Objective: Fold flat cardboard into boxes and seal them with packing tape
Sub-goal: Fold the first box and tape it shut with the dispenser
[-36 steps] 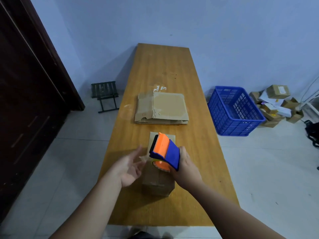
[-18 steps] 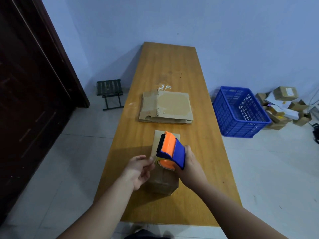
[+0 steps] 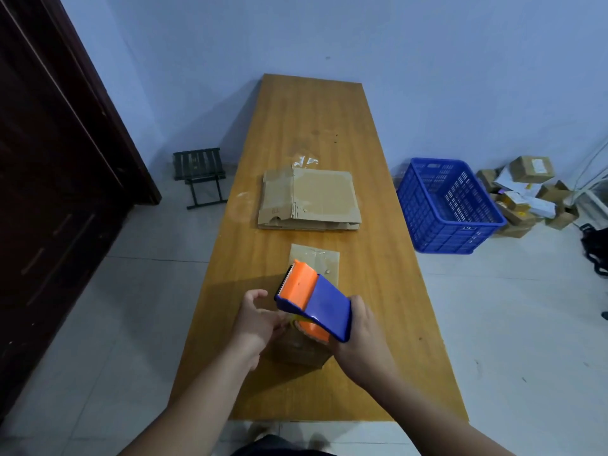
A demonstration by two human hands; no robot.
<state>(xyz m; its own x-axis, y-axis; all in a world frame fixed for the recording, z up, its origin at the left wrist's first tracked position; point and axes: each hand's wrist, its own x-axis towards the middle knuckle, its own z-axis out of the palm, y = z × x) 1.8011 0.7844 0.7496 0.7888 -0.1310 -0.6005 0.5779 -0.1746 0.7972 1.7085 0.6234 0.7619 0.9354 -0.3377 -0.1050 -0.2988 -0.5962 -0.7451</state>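
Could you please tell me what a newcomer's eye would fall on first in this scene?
The orange and blue tape dispenser stands out at once, gripped by the right hand over a small cardboard box at the near end of the long wooden table, with the left hand curled beside it. Next come the stack of flat cardboard at mid-table and the blue crate on the floor to the right.
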